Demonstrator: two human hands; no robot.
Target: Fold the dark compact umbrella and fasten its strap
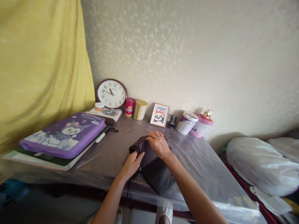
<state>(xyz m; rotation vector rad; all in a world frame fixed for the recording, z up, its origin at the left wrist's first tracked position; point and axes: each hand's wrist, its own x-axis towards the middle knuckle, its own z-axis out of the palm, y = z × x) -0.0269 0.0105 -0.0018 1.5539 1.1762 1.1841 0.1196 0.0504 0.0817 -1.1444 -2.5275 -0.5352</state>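
Head view: lower centre, left grip and right grip are clasping dark fabric, partly bundled; one broad panel is lying ungathered.

blk fabric: matt, smth | tbl cover: glossy plastic | curtain: cloth

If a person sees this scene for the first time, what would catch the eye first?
Probably the yellow curtain at the far left, and the purple case on the left of the table. Next may come the round clock by the wall, then the left hand and right hand, both on dark folded fabric toward the front.
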